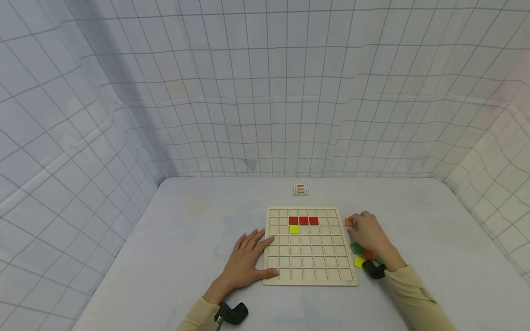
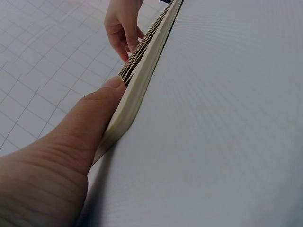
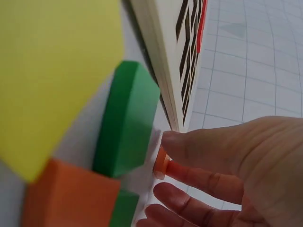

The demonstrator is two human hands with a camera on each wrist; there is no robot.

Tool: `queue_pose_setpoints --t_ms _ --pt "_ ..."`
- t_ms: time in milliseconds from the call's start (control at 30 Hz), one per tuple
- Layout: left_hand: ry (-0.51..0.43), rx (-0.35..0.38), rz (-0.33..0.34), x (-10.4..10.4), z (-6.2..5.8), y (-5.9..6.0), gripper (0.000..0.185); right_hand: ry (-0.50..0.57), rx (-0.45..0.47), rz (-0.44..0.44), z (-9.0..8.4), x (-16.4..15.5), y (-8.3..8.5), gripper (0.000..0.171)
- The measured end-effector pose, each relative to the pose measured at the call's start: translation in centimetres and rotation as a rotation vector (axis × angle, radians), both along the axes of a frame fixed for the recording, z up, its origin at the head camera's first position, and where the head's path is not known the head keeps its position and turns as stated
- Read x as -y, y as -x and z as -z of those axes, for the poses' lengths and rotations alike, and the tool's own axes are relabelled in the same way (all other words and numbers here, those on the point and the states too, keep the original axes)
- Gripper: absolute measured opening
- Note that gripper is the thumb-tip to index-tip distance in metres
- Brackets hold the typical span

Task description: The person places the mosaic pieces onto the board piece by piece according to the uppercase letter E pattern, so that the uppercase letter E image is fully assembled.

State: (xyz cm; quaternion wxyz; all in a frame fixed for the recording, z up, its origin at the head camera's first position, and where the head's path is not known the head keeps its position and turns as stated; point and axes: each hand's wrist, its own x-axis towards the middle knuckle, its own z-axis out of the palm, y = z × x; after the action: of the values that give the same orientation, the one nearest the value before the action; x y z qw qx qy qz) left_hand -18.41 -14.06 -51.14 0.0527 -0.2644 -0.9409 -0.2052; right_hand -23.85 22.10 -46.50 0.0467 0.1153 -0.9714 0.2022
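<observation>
A pale wooden grid board (image 1: 306,262) lies flat on the table. Three red tiles (image 1: 303,220) form a row in its second row of squares, with one yellow tile (image 1: 294,229) under the leftmost. My left hand (image 1: 244,262) rests at the board's left edge, fingers spread and thumb over the near left corner. Just beyond the board's right side, my right hand (image 1: 369,234) pinches an orange tile (image 3: 161,163) between thumb and index finger, low by the table. The other fingers of that hand are loosely bent.
Near the right wrist lie loose tiles: a yellow one (image 1: 359,262), an orange one (image 1: 368,255) and green ones (image 1: 356,248), partly under the arm. Behind the board sits a small card (image 1: 301,189) with a coloured grid pattern. Grid-patterned curtains (image 1: 265,115) enclose the table.
</observation>
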Motion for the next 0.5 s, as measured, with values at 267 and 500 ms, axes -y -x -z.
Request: queue_pose_setpoints --t_ms 267,500 --pt "0.006 0.006 -0.005 0.0 0.0 0.0 0.087 0.022 0.037 -0.014 -1.0 -0.1 -0.6 0.021" --pt "0.004 0.010 -0.005 0.0 -0.1 -0.1 0.087 0.068 0.096 0.010 -1.1 -0.3 -1.1 0.018"
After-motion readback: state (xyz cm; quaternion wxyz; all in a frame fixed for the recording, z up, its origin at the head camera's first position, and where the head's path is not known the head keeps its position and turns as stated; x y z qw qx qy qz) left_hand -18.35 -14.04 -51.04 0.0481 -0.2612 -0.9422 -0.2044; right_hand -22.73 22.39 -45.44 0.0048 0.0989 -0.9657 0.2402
